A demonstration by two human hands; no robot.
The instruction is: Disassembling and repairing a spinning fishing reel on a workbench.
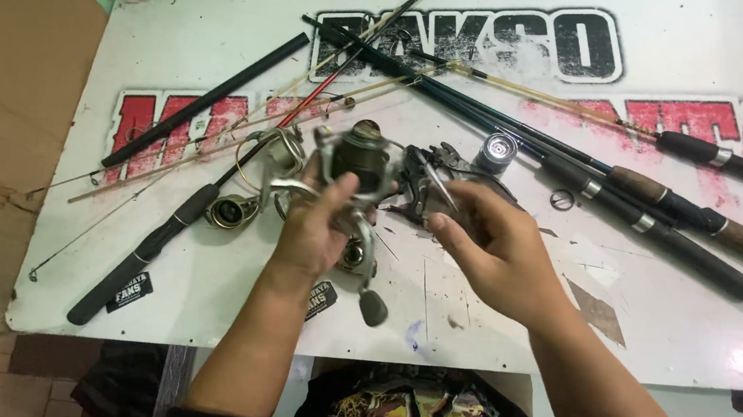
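The left hand [312, 230], palm up, grasps a fishing reel [360, 163] over the table [196, 305]. At three o'clock, the right hand [489, 248] curls its fingers around pliers [425, 182].

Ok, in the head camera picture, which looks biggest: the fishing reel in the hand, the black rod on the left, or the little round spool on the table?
1. The black rod, by far the longest.
2. The fishing reel in the left hand; it is raised nearer the camera, so it may look bigger than it is.
3. The round spool, the smallest.
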